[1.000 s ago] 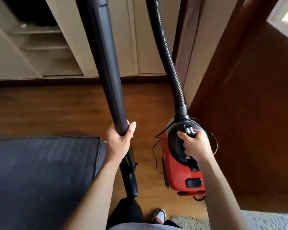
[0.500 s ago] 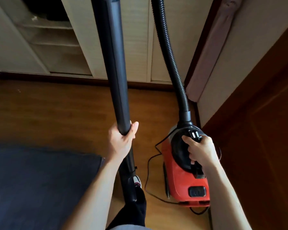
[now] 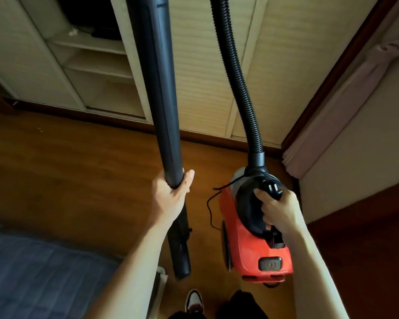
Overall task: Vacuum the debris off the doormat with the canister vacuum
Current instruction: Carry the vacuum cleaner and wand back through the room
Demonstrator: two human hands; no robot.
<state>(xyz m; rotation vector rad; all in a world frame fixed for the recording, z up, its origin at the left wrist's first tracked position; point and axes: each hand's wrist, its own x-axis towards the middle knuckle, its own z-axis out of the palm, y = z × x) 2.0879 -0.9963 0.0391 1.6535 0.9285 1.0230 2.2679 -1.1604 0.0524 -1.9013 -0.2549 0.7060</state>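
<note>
Left hand (image 3: 171, 199) grip wraps the black rigid plastic wand (image 3: 161, 88), fingers closed round it; wand tip hangs just left of the red plastic canister vacuum (image 3: 247, 240). Right hand (image 3: 279, 210) grip is clenched on the canister's black top handle, black ribbed hose (image 3: 237, 72) rising from the canister front. Thin black cord (image 3: 210, 203) trails on the wooden floor (image 3: 67, 171) left of the canister. Dark blue-grey ribbed doormat (image 3: 39, 272) lies well left of the canister (debris not discernible). Step looks like carrying/positioning the machine, no suction yet. Next move probably calls for setting the canister down, then lowering the wand tip onto the mat.
</note>
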